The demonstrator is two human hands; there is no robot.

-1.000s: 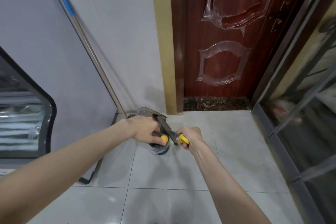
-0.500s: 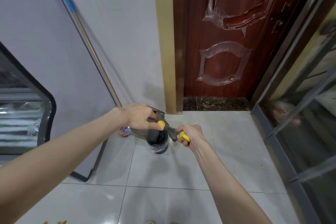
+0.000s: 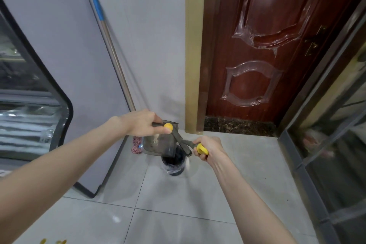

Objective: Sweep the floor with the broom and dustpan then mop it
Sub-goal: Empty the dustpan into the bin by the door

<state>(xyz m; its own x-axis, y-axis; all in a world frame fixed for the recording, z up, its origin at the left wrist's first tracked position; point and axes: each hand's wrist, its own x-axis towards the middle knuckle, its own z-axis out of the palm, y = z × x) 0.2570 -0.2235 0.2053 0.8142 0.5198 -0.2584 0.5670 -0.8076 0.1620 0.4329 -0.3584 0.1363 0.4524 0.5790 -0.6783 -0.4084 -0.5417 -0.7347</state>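
Grey translucent plastic dustpan (image 3: 158, 143), gripped by the left hand (image 3: 141, 124) at its yellow-tipped handle, hung tilted with its lip over the small black bin (image 3: 174, 164); right of it, the yellow-handled dark brush (image 3: 184, 144) slanted from the dustpan down to the gripping right hand (image 3: 208, 147).

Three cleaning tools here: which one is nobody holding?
The mop with the blue-tipped pole, leaning on the wall; the left hand holds the dustpan, the right hand the brush.

Grey translucent dustpan (image 3: 159, 141), yellow-knobbed handle, held steeply tilted, mouth down. Small dark-bristled broom (image 3: 184, 143) with yellow handle touches its right edge. Mop (image 3: 116, 63) with blue-tipped pole leans on the wall, reddish head on the floor
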